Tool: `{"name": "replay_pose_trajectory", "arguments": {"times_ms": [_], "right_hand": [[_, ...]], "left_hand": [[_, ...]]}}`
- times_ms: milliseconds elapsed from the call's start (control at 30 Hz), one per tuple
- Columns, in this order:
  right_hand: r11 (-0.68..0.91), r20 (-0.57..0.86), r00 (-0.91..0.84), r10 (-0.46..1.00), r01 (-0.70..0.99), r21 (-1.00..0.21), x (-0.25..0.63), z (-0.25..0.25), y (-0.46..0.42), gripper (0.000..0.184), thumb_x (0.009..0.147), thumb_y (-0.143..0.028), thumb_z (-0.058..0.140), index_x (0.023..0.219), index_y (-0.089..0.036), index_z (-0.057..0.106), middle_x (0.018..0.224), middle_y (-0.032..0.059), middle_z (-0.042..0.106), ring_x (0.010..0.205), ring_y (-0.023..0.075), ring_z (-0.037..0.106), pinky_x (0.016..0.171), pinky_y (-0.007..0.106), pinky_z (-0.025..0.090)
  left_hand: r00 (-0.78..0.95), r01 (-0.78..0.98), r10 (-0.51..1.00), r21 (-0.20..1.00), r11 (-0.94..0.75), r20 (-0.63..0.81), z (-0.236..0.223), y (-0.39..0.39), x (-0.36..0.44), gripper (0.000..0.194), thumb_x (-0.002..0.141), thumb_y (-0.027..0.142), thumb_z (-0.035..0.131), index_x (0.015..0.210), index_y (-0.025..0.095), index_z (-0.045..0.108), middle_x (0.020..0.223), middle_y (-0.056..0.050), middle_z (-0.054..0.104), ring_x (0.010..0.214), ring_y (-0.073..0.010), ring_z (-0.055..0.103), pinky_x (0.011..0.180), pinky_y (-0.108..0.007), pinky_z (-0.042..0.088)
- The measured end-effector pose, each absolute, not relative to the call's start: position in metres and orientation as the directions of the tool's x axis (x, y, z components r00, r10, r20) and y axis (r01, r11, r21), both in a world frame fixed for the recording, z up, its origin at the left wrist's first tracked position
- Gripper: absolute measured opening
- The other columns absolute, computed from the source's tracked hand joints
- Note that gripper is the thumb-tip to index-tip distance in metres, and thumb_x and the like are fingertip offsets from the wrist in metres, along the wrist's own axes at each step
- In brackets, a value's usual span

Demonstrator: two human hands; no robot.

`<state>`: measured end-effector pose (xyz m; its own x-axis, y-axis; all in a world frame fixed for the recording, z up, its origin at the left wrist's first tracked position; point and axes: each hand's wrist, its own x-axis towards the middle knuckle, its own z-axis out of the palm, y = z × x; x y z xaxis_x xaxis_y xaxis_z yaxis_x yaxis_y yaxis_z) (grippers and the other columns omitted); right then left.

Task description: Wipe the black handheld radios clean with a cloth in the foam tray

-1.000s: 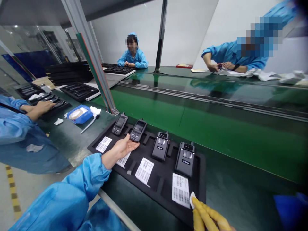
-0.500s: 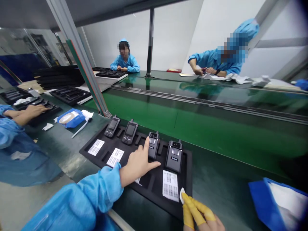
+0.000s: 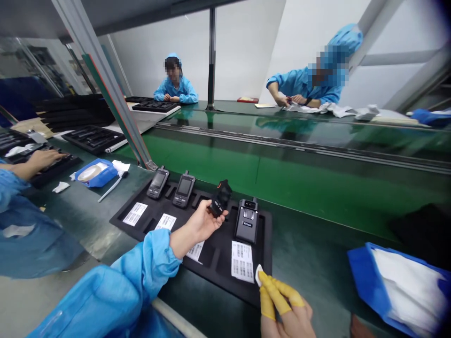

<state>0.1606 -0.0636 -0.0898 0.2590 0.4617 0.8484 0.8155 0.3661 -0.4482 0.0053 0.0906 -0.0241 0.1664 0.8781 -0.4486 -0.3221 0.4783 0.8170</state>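
My left hand [image 3: 201, 222] is closed around a black two-way radio [image 3: 221, 198], raised and tilted above a black foam tray [image 3: 263, 249]. In that tray, a radio marked "Riton" [image 3: 246, 221] lies back side up, right of my left hand. Two more radios, the nearer one [image 3: 183, 188] and the far-left one [image 3: 158, 183], rest screen up. White label sheets, one at the right [image 3: 242, 261], lie in front of the radios. My right hand [image 3: 286, 307], with yellow finger covers, pinches a small white wipe [image 3: 259, 275] by the tray's front right corner.
A blue packet of white wipes [image 3: 398, 286] lies at right, another blue packet [image 3: 96, 172] and a brush [image 3: 112, 188] at left. A metal post [image 3: 109, 89] rises behind the tray's left end. Beyond runs a green conveyor belt [image 3: 282, 188]. A co-worker's hand [image 3: 44, 159] works at left; two people sit opposite.
My left hand has taken hold of the third radio, lifted it from the tray and turned it over. My right hand still pinches the wipe. The whole view has shifted slightly.
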Motion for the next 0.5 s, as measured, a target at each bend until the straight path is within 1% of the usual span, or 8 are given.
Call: {"name": "replay_pose_trajectory", "arguments": {"times_ms": [100,200,267,367,433,500], "right_hand": [[0.371,0.849,0.242,0.47,0.818,-0.439,0.163,-0.091,-0.065,0.022,0.083,-0.012,0.06,0.102,-0.02,0.067,0.085,0.004,0.066,0.07,0.0127,0.06,0.07,0.028,0.042],[0.376,0.846,0.227,0.483,0.818,-0.435,0.165,-0.091,-0.066,0.021,0.082,-0.011,0.06,0.101,-0.019,0.066,0.086,0.0045,0.066,0.071,0.013,0.06,0.071,0.028,0.043],[0.372,0.843,0.221,0.491,0.821,-0.432,0.165,-0.091,-0.066,0.023,0.083,-0.012,0.06,0.103,-0.02,0.066,0.086,0.0044,0.066,0.072,0.0132,0.06,0.071,0.029,0.043],[0.365,0.836,0.237,0.494,0.817,-0.447,0.165,-0.09,-0.067,0.027,0.084,-0.014,0.059,0.108,-0.023,0.065,0.085,0.0031,0.066,0.071,0.0126,0.06,0.071,0.029,0.043],[0.359,0.828,0.259,0.498,0.807,-0.468,0.165,-0.09,-0.067,0.029,0.083,-0.013,0.06,0.109,-0.024,0.065,0.085,0.0022,0.066,0.07,0.012,0.06,0.072,0.029,0.043],[0.357,0.821,0.271,0.502,0.8,-0.482,0.165,-0.09,-0.067,0.029,0.082,-0.012,0.061,0.108,-0.024,0.066,0.086,0.002,0.066,0.07,0.0118,0.061,0.072,0.029,0.043]], "left_hand": [[0.14,-0.453,0.871,0.752,0.48,-0.472,-0.029,0.088,0.007,0.039,0.096,0.039,0.029,0.093,0.011,0.057,0.088,-0.014,0.066,0.069,-0.0149,0.065,0.063,-0.025,0.055],[0.091,-0.52,0.864,0.717,0.465,-0.495,-0.033,0.082,0.003,0.044,0.1,0.038,0.022,0.097,0.011,0.056,0.093,-0.014,0.066,0.083,-0.0161,0.067,0.07,-0.024,0.056],[0.074,-0.526,0.847,0.701,0.481,-0.526,-0.035,0.079,-0.001,0.043,0.101,0.036,0.025,0.095,0.008,0.056,0.093,-0.017,0.066,0.086,-0.0169,0.068,0.074,-0.023,0.056],[0.06,-0.496,0.817,0.693,0.523,-0.573,-0.036,0.076,-0.008,0.037,0.099,0.035,0.038,0.093,0.004,0.057,0.09,-0.021,0.067,0.083,-0.0194,0.069,0.075,-0.024,0.056],[0.044,-0.47,0.81,0.704,0.533,-0.585,-0.033,0.074,-0.014,0.033,0.097,0.033,0.042,0.097,0.003,0.057,0.09,-0.022,0.067,0.085,-0.0212,0.069,0.078,-0.028,0.056],[0.038,-0.437,0.811,0.72,0.539,-0.584,-0.027,0.068,-0.019,0.03,0.097,0.028,0.042,0.103,0.002,0.056,0.094,-0.023,0.067,0.089,-0.0227,0.069,0.084,-0.031,0.055]]}}
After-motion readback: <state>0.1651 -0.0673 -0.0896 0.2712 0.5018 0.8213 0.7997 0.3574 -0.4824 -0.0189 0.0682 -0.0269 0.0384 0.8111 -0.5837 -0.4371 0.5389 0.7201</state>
